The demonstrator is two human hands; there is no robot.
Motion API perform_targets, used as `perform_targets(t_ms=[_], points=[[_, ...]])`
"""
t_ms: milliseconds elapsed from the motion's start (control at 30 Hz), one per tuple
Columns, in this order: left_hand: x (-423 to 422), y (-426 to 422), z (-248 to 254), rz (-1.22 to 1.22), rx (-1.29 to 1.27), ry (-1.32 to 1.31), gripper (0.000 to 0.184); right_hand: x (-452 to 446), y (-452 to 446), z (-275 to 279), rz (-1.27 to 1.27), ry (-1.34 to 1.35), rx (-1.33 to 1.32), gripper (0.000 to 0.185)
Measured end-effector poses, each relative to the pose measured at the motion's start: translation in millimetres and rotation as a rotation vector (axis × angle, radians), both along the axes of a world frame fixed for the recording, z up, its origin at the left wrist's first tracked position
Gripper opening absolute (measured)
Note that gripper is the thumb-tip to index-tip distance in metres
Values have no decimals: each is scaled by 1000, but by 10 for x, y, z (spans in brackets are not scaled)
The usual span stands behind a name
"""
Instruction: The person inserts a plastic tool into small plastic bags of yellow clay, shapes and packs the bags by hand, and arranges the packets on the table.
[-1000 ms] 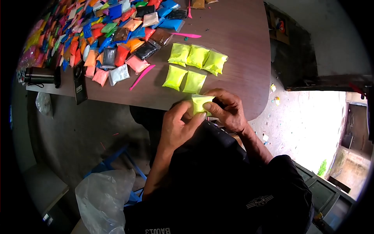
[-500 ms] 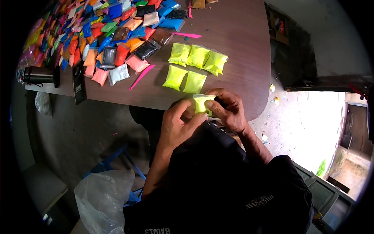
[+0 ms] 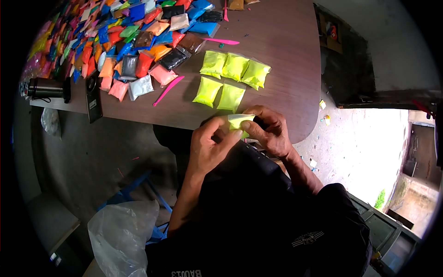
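Observation:
A small yellow packet (image 3: 238, 120) is held between my two hands at the table's front edge. My left hand (image 3: 209, 144) pinches its lower left side with thumb and fingers. On the other side my right hand (image 3: 269, 130) grips it, thumb on the front and fingers behind the upper edge. Just beyond, several yellow packets lie on the brown table (image 3: 286, 60) in two rows: three in the back row (image 3: 234, 66) and two in the front row, one at left (image 3: 206, 91) and one at right (image 3: 231, 97).
Many coloured packets (image 3: 130, 67) are heaped at the left. Pink plastic tools (image 3: 168, 91) lie beside the heap. A dark phone-like object (image 3: 93, 99) and a black cylinder (image 3: 48, 89) rest near the left edge. Below are a clear plastic bag (image 3: 122, 235) and a blue stool (image 3: 134, 187).
My left thumb has shifted slightly up along the held packet, and the packet looks more folded and tilted between my fingers. The packets on the table have not moved.

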State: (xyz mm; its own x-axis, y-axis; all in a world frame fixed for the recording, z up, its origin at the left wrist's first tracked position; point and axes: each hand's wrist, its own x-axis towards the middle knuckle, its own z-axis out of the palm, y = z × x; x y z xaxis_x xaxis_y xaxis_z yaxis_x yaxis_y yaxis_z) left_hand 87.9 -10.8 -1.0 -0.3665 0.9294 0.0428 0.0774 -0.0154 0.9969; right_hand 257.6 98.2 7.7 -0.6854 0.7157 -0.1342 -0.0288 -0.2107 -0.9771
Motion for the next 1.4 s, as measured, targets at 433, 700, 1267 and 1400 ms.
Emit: perform_targets(t_ms=[433, 700, 1267, 1400], points=[[-2, -39, -84, 36, -26, 30, 15, -27, -18, -79, 12, -74, 171, 17], [19, -19, -108, 76, 10, -7, 10, -20, 11, -54, 66, -57, 289, 14], [6, -37, -143, 73, 3, -129, 13, -45, -27, -34, -17, -56, 279, 6], [25, -22, -105, 61, -6, -106, 11, -52, -31, -70, -36, -21, 273, 6]])
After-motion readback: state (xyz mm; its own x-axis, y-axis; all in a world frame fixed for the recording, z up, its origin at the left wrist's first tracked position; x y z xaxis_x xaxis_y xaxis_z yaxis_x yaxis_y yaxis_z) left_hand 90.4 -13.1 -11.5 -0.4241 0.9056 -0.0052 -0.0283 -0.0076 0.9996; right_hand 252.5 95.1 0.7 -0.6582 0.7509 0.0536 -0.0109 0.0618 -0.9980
